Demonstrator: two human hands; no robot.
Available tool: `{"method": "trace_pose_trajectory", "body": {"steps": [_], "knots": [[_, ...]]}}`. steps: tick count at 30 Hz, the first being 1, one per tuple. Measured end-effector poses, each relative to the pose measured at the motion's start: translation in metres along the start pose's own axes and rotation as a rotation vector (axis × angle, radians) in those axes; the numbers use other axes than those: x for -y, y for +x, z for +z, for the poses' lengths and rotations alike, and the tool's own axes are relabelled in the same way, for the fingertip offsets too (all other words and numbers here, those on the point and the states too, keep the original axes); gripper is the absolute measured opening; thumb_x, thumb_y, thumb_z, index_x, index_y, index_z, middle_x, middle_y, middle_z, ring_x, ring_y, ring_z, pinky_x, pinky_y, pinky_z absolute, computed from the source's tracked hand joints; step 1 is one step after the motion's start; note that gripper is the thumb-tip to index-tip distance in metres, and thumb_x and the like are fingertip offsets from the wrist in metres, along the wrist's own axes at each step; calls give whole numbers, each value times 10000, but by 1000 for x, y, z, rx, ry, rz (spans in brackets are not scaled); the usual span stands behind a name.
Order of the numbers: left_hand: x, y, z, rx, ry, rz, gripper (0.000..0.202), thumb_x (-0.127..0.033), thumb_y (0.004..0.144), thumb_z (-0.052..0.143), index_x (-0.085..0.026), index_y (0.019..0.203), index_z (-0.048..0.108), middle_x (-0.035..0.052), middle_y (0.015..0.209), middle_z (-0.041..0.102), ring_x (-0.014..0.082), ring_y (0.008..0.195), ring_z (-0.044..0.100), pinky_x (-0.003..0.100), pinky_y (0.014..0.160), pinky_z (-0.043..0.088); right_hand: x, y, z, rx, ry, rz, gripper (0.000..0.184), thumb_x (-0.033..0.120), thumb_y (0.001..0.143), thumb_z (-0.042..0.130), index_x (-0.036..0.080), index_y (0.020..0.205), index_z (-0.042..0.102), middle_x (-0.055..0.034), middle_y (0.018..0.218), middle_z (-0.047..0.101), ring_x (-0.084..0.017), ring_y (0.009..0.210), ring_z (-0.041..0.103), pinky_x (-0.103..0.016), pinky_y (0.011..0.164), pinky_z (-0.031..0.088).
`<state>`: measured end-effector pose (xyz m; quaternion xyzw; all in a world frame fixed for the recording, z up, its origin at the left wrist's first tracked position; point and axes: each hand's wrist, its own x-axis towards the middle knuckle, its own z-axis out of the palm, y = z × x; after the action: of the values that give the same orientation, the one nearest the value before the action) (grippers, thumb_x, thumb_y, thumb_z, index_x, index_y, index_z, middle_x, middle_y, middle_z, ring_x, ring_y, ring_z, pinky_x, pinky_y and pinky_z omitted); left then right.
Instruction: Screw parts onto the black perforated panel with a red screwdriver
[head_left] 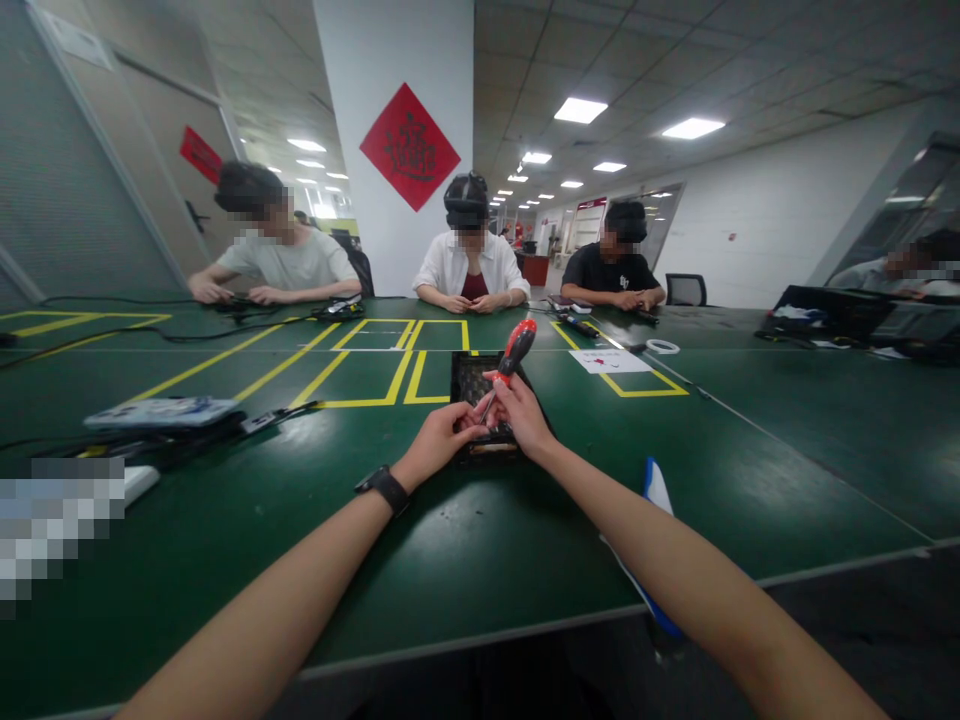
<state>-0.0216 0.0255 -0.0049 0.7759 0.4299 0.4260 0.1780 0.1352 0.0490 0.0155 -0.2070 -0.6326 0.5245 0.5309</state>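
Observation:
In the head view my right hand point(523, 412) is closed round a screwdriver point(516, 352) with a red and black handle. The handle points up and away from me, and the thin metal shaft slants down to the left. My left hand point(444, 436) is closed near the shaft's lower end, thumb and fingers together. Whatever sits between those fingers is too small to make out. Both hands are over a black open tray point(459, 376) on the green table point(465, 560); small dark contents show in it, partly hidden by my hands.
Left lie a flat box point(161, 412) and dark cables point(202, 448). On the right are a white paper point(611, 362), a tape roll point(662, 346) and a blue-and-white object point(657, 488) beside my forearm. Three people point(471, 265) sit across the table; another point(892, 275) is far right.

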Motion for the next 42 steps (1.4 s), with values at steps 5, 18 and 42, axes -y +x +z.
{"method": "trace_pose_trajectory", "body": {"steps": [5, 18, 42], "knots": [[5, 1, -1, 23, 26, 36, 239, -373, 805, 522, -153, 797, 613, 3, 732, 611, 129, 672, 520, 240, 641, 388, -1, 1, 0, -3, 38, 24, 372, 429, 846, 440, 196, 1136, 445, 14, 650, 622, -75, 442, 537, -191, 454, 415], [-1, 0, 0, 43, -75, 5, 260, -407, 761, 574, -152, 805, 597, -2, 738, 611, 115, 636, 518, 231, 614, 404, -4, 1, 0, -9, 17, -34, 323, 418, 857, 434, 198, 1091, 458, 16, 695, 629, -59, 430, 522, -183, 445, 410], [5, 1, 1, 37, -31, -2, 281, -420, 780, 544, -148, 812, 609, -3, 714, 597, 108, 612, 480, 229, 602, 374, -2, 1, -1, -2, 46, 0, 326, 407, 841, 458, 189, 1082, 474, 19, 680, 609, -63, 435, 526, -193, 451, 414]]}}
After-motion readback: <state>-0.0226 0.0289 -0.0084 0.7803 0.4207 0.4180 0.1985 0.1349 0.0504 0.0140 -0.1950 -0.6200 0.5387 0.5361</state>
